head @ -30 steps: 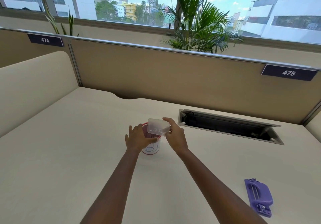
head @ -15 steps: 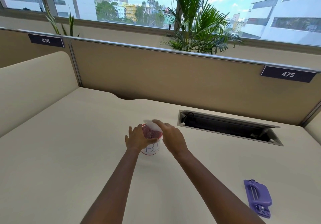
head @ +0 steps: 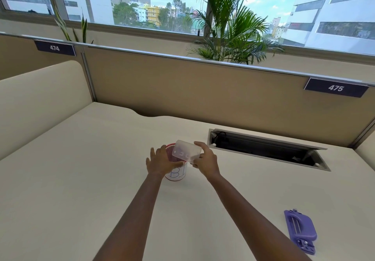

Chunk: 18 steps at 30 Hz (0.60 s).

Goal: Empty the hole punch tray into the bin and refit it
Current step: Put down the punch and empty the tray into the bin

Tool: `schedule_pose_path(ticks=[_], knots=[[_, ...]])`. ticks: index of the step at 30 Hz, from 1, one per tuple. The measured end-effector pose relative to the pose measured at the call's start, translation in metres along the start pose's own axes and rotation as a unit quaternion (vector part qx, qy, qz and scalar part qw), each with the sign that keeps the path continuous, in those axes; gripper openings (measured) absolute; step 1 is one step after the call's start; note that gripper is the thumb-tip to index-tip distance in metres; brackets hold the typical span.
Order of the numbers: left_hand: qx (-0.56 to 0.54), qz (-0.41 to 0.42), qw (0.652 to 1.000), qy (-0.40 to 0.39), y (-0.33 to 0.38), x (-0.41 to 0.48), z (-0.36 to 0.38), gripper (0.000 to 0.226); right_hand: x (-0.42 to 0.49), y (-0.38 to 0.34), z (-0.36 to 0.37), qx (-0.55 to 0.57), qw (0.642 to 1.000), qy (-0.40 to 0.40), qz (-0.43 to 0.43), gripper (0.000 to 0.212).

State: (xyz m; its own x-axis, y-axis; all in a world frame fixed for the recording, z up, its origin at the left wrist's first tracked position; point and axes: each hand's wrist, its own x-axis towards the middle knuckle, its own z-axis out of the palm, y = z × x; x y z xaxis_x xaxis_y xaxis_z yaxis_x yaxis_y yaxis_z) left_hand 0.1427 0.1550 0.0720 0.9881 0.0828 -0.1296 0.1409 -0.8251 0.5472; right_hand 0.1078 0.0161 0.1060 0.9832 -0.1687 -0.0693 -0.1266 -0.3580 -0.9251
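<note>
A clear plastic hole punch tray is held tilted over the mouth of a small red mesh bin with a white paper label. My right hand grips the tray by its right end. My left hand wraps around the bin's left side and holds it steady on the desk. The purple hole punch lies on the desk at the lower right, far from both hands, without its tray.
A cream desk is walled by tan partitions with labels 474 and 475. An open cable hatch is sunk into the desk right of the bin. Plants stand behind the partition.
The tray was tipped down into the bin's mouth half a second ago; now my right hand has lifted and turned it back so its flat face shows. My left hand stays on the bin.
</note>
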Motion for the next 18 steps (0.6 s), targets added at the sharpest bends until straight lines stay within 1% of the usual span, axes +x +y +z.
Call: schedule_pose_path(ticks=[3,5,6,8,9,11,12,14,15,16,18], knots=[[-0.003,0.001,1.0,0.001,0.0,0.0,0.001,0.096,0.0,0.002,-0.001,0.029,0.999,-0.003,0.033,0.058],[-0.005,0.002,1.0,0.0,0.0,0.0,0.001,0.096,-0.001,0.002,-0.001,0.018,0.999,0.001,0.031,0.057],[-0.007,0.002,1.0,0.0,0.0,0.0,0.001,0.096,-0.002,0.001,0.0,-0.002,1.0,0.006,0.013,0.054],[-0.012,0.002,1.0,0.001,0.0,0.001,0.001,0.096,-0.005,-0.004,0.002,-0.066,0.996,0.035,-0.053,0.046],[-0.013,0.001,1.0,0.002,0.0,0.001,0.001,0.096,-0.007,-0.007,0.004,-0.106,0.988,0.06,-0.095,0.041],[-0.013,0.001,1.0,0.002,0.0,0.001,0.0,0.095,-0.008,-0.009,0.006,-0.193,0.961,0.097,-0.172,0.036],[-0.012,0.0,1.0,0.002,0.0,0.0,0.0,0.095,-0.008,-0.008,0.006,-0.242,0.945,0.093,-0.199,0.036],[-0.007,-0.002,1.0,0.001,0.001,0.0,0.0,0.097,-0.009,-0.003,0.005,-0.338,0.915,0.051,-0.216,0.039],[-0.005,-0.003,1.0,0.001,0.001,0.0,0.001,0.098,-0.009,-0.001,0.004,-0.361,0.907,0.036,-0.214,0.039],[-0.006,-0.003,1.0,0.002,0.001,0.0,0.001,0.098,-0.01,0.0,0.003,-0.358,0.907,0.037,-0.218,0.039],[-0.012,-0.002,1.0,0.002,0.001,0.001,0.0,0.097,-0.011,-0.001,0.002,-0.323,0.911,0.065,-0.247,0.038]])
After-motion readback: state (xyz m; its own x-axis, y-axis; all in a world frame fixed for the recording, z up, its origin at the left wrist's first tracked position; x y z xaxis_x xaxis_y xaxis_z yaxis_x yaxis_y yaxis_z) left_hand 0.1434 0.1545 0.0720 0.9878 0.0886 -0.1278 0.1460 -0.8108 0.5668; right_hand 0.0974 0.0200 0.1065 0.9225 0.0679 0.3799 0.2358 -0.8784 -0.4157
